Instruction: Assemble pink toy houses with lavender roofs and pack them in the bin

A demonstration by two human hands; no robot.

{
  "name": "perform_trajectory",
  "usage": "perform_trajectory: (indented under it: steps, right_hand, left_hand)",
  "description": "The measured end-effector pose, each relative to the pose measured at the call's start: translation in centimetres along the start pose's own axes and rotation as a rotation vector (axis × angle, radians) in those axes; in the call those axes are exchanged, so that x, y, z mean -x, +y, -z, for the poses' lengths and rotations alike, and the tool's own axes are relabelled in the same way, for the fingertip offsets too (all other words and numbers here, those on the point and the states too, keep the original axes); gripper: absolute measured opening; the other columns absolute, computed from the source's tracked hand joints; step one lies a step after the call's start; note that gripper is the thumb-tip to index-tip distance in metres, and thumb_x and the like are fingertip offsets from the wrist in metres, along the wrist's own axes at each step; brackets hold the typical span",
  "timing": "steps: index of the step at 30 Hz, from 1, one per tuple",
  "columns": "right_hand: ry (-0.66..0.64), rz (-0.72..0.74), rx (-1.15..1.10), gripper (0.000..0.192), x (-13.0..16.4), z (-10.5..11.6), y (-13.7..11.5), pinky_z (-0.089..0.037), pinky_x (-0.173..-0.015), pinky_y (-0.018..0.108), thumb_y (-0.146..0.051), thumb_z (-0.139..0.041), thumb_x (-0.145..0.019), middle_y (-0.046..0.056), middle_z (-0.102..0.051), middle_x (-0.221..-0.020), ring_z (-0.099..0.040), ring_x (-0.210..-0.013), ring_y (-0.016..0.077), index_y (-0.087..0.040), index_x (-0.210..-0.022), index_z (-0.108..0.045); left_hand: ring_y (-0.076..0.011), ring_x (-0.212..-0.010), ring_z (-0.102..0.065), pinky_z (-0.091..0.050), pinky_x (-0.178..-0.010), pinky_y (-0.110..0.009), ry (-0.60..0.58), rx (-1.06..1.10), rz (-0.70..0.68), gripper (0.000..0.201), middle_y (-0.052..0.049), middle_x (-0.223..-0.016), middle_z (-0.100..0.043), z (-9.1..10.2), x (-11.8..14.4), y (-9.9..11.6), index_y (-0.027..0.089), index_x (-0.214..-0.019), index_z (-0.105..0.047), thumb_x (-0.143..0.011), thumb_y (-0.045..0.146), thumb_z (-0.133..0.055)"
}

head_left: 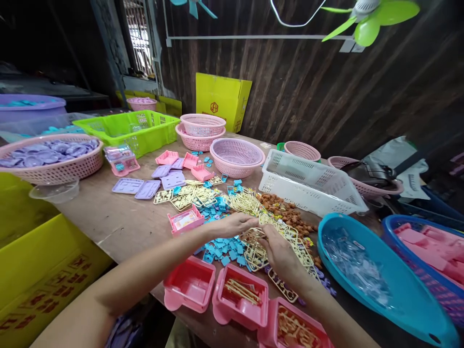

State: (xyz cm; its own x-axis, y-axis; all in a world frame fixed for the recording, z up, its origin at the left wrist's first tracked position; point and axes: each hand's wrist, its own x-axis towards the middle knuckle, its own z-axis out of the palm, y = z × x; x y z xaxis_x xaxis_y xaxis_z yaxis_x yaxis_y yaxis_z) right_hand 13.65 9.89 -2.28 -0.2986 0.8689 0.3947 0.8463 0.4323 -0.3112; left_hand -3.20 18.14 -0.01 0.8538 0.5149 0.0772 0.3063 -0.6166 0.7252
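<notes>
**Both hands meet on the cream sprue frame**

Your 2 hands converge on 1 cream plastic frame point(259, 236), which lies just beyond the middle pink tray point(241, 296). Your left hand point(234, 224) pinches the frame's far-left edge with its fingers closed on it; your right hand point(281, 253) grips its near-right side, fingers curled over the lattice. The frame's long axis seems to run from far-left to near-right, so it spans the gap between your hands. More cream frames are heaped just right of that tray's far side, and blue pieces point(223, 249) lie scattered beyond its left corner, under your left wrist.
</notes>
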Motion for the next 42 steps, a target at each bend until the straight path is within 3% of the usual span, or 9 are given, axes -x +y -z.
perform_trajectory:
  steps: [3,10,19,24,28,32,38,41,42]
  right_hand:
    - [0.053,0.056,0.019,0.014,-1.0,-0.7,0.0,-0.048,-0.059,0.029,-0.017,-0.036,-0.089,0.006,-0.058,-0.082,-0.059,-0.069,0.0188,-0.019,-0.094,-0.048]
    - [-0.002,0.006,-0.039,0.038,-2.9,-2.4,-1.4,-0.050,-0.067,0.033,-0.020,-0.041,-0.087,0.011,-0.063,-0.100,-0.064,-0.086,0.0235,-0.018,-0.124,-0.035]
    - [-0.360,-0.076,-0.074,0.011,-6.6,-3.4,-4.3,-0.036,-0.057,0.026,-0.022,-0.049,-0.083,0.002,-0.060,-0.069,-0.056,-0.065,0.0169,-0.019,-0.072,-0.051]
    - [-0.260,-0.045,-0.186,0.019,-8.0,-4.5,-6.1,-0.030,-0.054,0.024,-0.018,-0.046,-0.082,-0.001,-0.052,-0.064,-0.047,-0.058,0.0134,-0.020,-0.064,-0.040]
    - [-0.248,0.021,-0.273,0.019,-8.0,-5.0,-7.2,-0.031,-0.054,0.022,-0.014,-0.047,-0.083,-0.002,-0.051,-0.065,-0.046,-0.059,0.0127,-0.021,-0.067,-0.039]
    - [-0.269,0.087,-0.262,0.017,-7.8,-5.5,-8.0,-0.035,-0.058,0.025,-0.012,-0.047,-0.084,-0.001,-0.054,-0.068,-0.049,-0.063,0.0145,-0.020,-0.070,-0.045]
    - [-0.063,0.094,-0.463,0.011,-7.9,-5.5,-8.2,-0.039,-0.091,0.038,-0.025,-0.045,-0.089,0.009,-0.057,-0.111,-0.048,-0.107,0.0220,-0.020,-0.084,-0.053]
    - [0.018,-0.037,-0.619,0.019,-8.1,-5.6,-8.8,-0.031,-0.102,0.040,-0.036,-0.043,-0.089,0.009,-0.053,-0.120,-0.040,-0.121,0.0226,-0.021,-0.090,-0.053]
    - [0.039,-0.098,-0.663,0.021,-8.1,-5.6,-8.9,-0.033,-0.101,0.040,-0.038,-0.043,-0.089,0.009,-0.054,-0.119,-0.042,-0.120,0.0227,-0.021,-0.094,-0.053]
  left_hand:
    - [-0.0158,-0.089,-0.056,-0.045,-0.075,-0.026,0.093,0.203,0.017,0.028,-0.005,-0.097,-0.061,-0.1,1.6,0.3,0.016,-0.102,-0.054,-0.095,0.030,-0.031]
    - [-0.0147,-0.067,-0.051,-0.040,-0.062,-0.026,0.209,0.040,0.151,0.023,-0.002,-0.077,-0.055,-0.6,3.3,0.0,0.017,-0.104,-0.040,-0.082,0.010,-0.042]
    - [-0.0135,-0.074,-0.053,-0.041,-0.062,-0.023,0.348,0.070,0.154,0.018,-0.002,-0.084,-0.055,-0.1,6.3,-2.8,0.019,-0.103,-0.036,-0.086,0.014,-0.037]
    - [-0.0167,-0.101,-0.054,-0.042,-0.087,-0.029,0.674,-0.312,0.557,0.019,-0.007,-0.104,-0.058,5.3,9.2,-7.8,0.018,-0.103,-0.044,-0.088,0.012,-0.034]
    - [-0.0298,-0.111,-0.050,-0.032,-0.097,-0.048,0.702,-0.406,0.719,0.029,-0.016,-0.108,-0.059,8.2,12.7,-13.3,0.013,-0.097,-0.053,-0.071,0.001,-0.047]
    - [-0.0266,-0.103,-0.057,-0.036,-0.097,-0.042,0.738,-0.373,0.721,0.028,-0.014,-0.100,-0.066,8.7,14.3,-16.2,0.014,-0.089,-0.060,-0.071,0.000,-0.044]
    - [-0.0255,-0.103,-0.058,-0.042,-0.091,-0.040,1.053,-0.153,0.608,0.033,-0.012,-0.108,-0.065,7.0,12.6,-12.7,0.014,-0.105,-0.059,-0.087,0.021,-0.033]
    - [-0.0203,-0.083,-0.065,-0.049,-0.075,-0.030,0.990,0.114,0.449,0.037,-0.007,-0.089,-0.070,3.3,10.7,-7.9,0.015,-0.097,-0.062,-0.088,0.038,-0.035]
    - [-0.0206,-0.081,-0.065,-0.049,-0.075,-0.031,0.928,0.416,0.354,0.039,-0.008,-0.086,-0.070,2.0,10.1,-6.3,0.014,-0.097,-0.063,-0.087,0.043,-0.038]
